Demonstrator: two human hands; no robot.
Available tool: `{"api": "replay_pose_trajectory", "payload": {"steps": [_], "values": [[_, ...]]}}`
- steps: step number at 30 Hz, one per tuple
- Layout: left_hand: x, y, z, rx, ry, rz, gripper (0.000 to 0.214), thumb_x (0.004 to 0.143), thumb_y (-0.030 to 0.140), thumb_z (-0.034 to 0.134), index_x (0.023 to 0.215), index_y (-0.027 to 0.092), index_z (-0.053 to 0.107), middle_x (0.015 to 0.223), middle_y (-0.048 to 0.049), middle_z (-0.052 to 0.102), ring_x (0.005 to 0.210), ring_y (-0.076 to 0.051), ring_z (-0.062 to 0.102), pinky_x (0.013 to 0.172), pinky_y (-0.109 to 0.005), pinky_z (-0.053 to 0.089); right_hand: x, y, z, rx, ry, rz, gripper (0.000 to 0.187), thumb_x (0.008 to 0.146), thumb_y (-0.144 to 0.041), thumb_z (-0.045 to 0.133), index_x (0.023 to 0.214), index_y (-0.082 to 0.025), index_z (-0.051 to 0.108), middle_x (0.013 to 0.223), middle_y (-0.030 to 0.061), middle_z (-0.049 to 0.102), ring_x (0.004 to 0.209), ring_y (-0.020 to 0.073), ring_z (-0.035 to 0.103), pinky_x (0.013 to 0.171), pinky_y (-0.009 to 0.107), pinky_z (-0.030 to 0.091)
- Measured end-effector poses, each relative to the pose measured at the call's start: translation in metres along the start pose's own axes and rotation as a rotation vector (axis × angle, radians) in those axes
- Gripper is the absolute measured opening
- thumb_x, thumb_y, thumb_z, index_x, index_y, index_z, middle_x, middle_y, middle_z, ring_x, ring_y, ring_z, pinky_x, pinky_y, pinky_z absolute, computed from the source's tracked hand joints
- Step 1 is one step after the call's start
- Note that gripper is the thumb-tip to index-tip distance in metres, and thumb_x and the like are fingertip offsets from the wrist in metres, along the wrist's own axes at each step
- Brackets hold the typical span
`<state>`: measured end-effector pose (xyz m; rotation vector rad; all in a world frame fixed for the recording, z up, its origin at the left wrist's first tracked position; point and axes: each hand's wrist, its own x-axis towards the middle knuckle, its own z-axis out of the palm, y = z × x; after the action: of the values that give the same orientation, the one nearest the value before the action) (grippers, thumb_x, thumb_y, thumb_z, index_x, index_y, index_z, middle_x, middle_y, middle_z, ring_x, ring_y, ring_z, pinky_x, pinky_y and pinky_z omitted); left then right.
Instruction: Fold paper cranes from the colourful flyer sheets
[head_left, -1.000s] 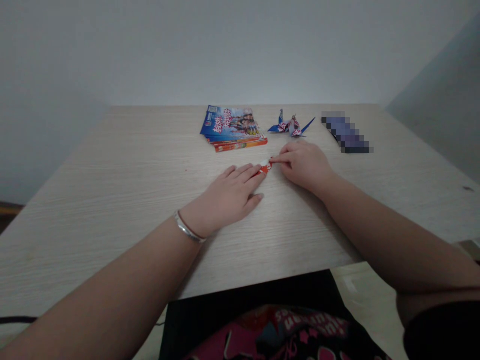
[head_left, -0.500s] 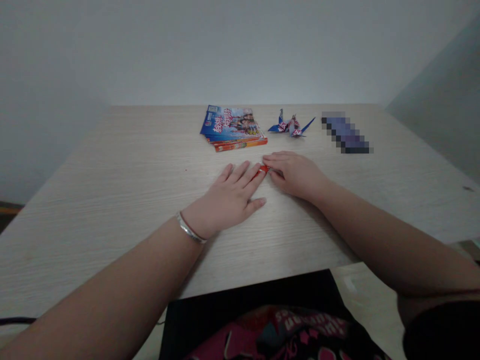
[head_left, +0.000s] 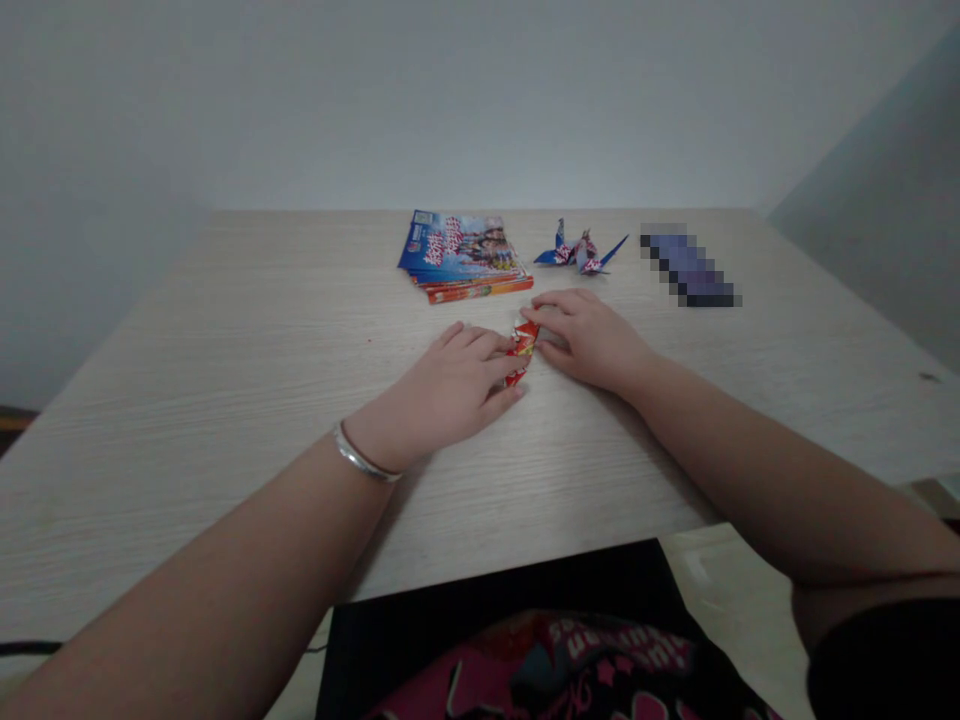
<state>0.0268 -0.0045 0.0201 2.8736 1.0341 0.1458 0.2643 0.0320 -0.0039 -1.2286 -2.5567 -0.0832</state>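
- The small red paper point(head_left: 522, 345) sits near the middle of the worktop point(head_left: 262, 330), tipped up on edge between my two hands.
- My left hand point(head_left: 450, 385) lies palm down. Its fingers curl over the paper's left edge and the thumb tip meets its lower end, so I have a light pinch on it.
- My right hand point(head_left: 592, 335) has its fingers together, the tips against the paper's upper right side. I cannot tell whether the thumb grips from beneath.
- I judge the piece small and springy, so it is best to work with fingertips only and line the edges up before pressing.
- One hand should pin the paper flat while the other runs a nail along the fold. Pushing from both sides at once would likely crumple it.
- The stack of booklets point(head_left: 461, 255) and the folded paper crane point(head_left: 579, 252) lie well behind my hands, so my wrists can rest low and steady.
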Motion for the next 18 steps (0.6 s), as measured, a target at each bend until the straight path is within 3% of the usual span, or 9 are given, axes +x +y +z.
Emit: {"api": "replay_pose_trajectory", "payload": {"steps": [3,6,12,18], "values": [[0.002,-0.003,-0.004,-0.023,0.063,-0.007,0.037,0.105,0.027,0.045,0.131,0.018,0.070,0.130,-0.0117,0.072,0.123,-0.028,0.062,0.118,-0.052,0.037,0.002,0.001,0.001,0.090,0.018,-0.072,0.035,0.096,-0.022,0.059,0.126,-0.019,0.076,0.131,0.0120,0.074,0.122,0.0281,0.065,0.109,0.047,0.049],[0.001,-0.011,-0.003,-0.012,0.118,0.004,0.033,0.102,0.021,0.048,0.123,0.017,0.074,0.122,-0.0112,0.075,0.113,-0.026,0.067,0.113,-0.049,0.042,0.002,-0.002,0.000,0.151,-0.028,-0.076,0.035,0.096,-0.017,0.057,0.125,-0.020,0.076,0.133,0.0103,0.075,0.122,0.0250,0.068,0.107,0.043,0.050],[-0.003,-0.022,0.001,-0.029,0.081,0.045,0.028,0.102,0.028,0.056,0.116,0.021,0.079,0.122,-0.0072,0.078,0.115,-0.025,0.068,0.108,-0.046,0.047,0.000,-0.007,-0.001,0.117,-0.022,-0.091,0.032,0.094,-0.015,0.062,0.120,-0.022,0.077,0.136,0.0071,0.074,0.120,0.0243,0.071,0.101,0.039,0.055],[-0.001,-0.019,-0.001,-0.014,0.038,0.010,0.025,0.098,0.025,0.062,0.115,0.019,0.079,0.118,-0.0084,0.078,0.109,-0.026,0.070,0.103,-0.044,0.049,0.001,-0.010,0.000,0.048,0.055,-0.278,0.018,0.092,-0.018,0.064,0.100,-0.018,0.081,0.106,0.0088,0.082,0.100,0.0256,0.073,0.090,0.039,0.056]]}}
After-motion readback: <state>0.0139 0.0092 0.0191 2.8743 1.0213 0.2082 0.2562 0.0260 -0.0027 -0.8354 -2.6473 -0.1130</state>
